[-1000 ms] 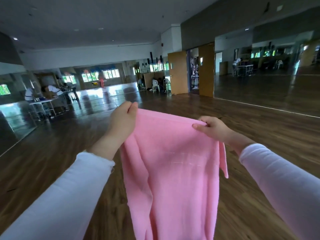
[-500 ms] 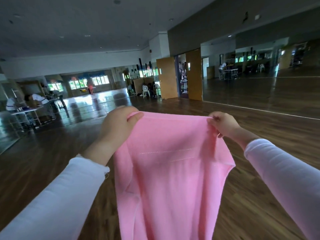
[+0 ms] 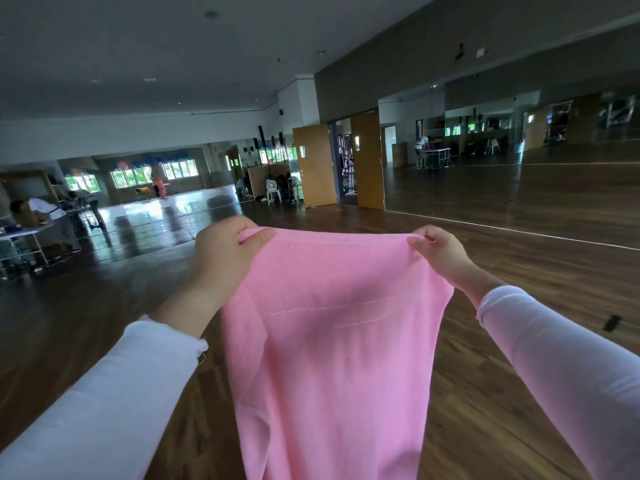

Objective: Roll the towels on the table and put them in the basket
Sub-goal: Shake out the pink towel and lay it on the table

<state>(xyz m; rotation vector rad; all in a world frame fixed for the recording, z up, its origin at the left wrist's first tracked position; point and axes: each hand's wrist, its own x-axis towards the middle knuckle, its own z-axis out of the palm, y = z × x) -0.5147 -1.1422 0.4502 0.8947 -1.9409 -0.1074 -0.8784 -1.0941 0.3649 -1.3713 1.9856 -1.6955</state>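
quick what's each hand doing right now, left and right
left hand: closed on the top edge of the pink towel, near its left corner
right hand: pinching the same top edge at the right corner

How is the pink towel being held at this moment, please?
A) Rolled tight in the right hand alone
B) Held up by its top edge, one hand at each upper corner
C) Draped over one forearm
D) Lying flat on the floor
B: the left hand and the right hand each grip an upper corner of the pink towel, which hangs spread between them.
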